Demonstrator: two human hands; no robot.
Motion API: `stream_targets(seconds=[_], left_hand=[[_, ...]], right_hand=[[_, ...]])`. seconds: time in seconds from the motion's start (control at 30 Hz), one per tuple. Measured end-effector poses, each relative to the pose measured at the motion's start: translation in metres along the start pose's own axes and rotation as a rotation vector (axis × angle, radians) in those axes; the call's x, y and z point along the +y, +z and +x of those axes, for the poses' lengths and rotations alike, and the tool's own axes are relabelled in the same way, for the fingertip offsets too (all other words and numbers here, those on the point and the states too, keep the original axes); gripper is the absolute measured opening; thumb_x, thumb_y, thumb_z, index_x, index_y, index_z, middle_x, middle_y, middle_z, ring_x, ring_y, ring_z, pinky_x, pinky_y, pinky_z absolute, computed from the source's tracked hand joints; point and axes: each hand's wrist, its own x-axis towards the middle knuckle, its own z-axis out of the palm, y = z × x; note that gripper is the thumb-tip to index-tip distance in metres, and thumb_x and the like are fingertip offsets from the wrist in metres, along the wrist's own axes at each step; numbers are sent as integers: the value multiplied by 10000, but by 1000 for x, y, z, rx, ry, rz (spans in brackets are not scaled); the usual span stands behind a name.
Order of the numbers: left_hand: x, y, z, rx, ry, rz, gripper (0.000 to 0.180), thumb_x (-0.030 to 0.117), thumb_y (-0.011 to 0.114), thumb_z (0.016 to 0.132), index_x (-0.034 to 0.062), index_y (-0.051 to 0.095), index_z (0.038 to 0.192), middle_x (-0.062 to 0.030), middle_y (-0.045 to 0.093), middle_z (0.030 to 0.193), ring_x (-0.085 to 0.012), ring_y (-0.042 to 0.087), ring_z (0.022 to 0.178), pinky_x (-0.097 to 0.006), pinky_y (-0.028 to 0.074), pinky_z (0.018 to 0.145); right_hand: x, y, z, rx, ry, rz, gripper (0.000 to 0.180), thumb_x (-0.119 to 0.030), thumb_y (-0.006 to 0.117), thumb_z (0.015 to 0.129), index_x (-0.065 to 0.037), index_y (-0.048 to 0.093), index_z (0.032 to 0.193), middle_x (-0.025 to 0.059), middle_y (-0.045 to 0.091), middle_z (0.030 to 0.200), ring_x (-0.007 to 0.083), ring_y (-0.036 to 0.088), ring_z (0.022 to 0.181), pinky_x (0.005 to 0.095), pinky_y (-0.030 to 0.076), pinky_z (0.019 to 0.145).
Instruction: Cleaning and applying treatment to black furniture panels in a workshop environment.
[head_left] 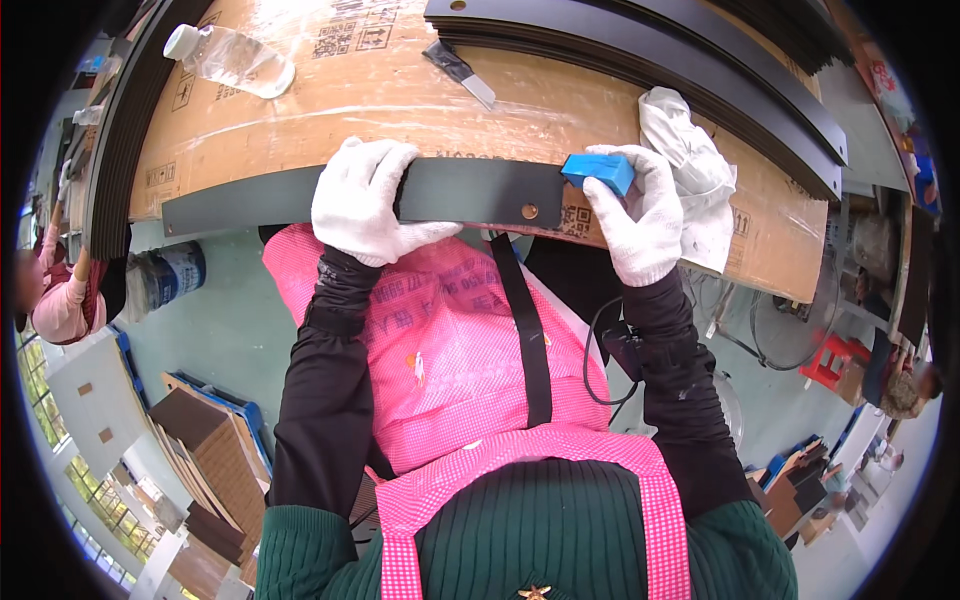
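A long flat black panel strip (pixel 478 188) lies along the near edge of a cardboard-covered work surface (pixel 370 110), with a small round hole close to its right end. My left hand (pixel 362 205), in a white glove, is closed over the strip left of its middle, fingers on top and thumb along the near edge. My right hand (pixel 640 215), also gloved, pinches a small blue block (pixel 598 172) between thumb and fingers. The block sits at the strip's far right corner; whether it touches the strip's edge I cannot tell. A crumpled white cloth (pixel 690 150) lies right beside my right hand.
Stacked black strips (pixel 640 55) lie at the far right, and another stack (pixel 125 140) runs along the left. A clear bottle (pixel 232 62) lies on its side at the far left. A scraper (pixel 462 75) with a dark handle lies beyond the strip. Another person (pixel 70 300) is at the left.
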Motion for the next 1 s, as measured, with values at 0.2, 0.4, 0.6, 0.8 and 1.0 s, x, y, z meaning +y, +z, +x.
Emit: stream_targets(seconds=[0.2, 0.4, 0.6, 0.8, 1.0], left_hand=[[-2, -1, -3, -35, -33, 8, 791, 535, 964, 564, 77, 722, 1162, -100, 710, 1125, -336, 688, 1037, -480, 554, 1000], [-2, -1, -3, -29, -10, 7, 804, 540, 966, 562, 76, 722, 1171, -99, 711, 1132, -335, 689, 1054, -492, 551, 1011], [-3, 4, -6, -45, -31, 21, 870, 593, 951, 562, 97, 715, 1237, -118, 726, 1193, -348, 699, 1108, -550, 522, 1102], [-6, 4, -10, -29, -29, 27, 884, 606, 952, 564, 95, 715, 1245, -118, 726, 1198, -356, 699, 1107, -549, 522, 1100], [-3, 2, -5, -9, -10, 38, 803, 587, 950, 592, 71, 737, 1170, -105, 731, 1123, -327, 707, 1062, -506, 543, 1055]], right_hand=[[-18, -1, -30, -46, 51, -137, 371, 41, 745, 914, -36, 654, 1266, 81, 706, 1200, 176, 712, 1107, 331, 568, 1007], [-19, -9, -37, -74, 28, -161, 392, 27, 761, 909, -31, 637, 1276, 85, 697, 1225, 183, 706, 1117, 338, 564, 1009], [-14, 1, -11, -1, -101, -57, 402, 71, 743, 929, -11, 597, 1294, 90, 697, 1217, 175, 698, 1121, 326, 557, 1009], [-11, -13, -51, -160, -166, -269, 416, 34, 799, 872, -2, 651, 1260, 124, 722, 1230, 214, 706, 1144, 359, 555, 1010], [2, -5, -51, -169, -471, -325, 489, 62, 818, 799, -51, 632, 1237, 192, 740, 1202, 354, 746, 1097, 428, 582, 953]])
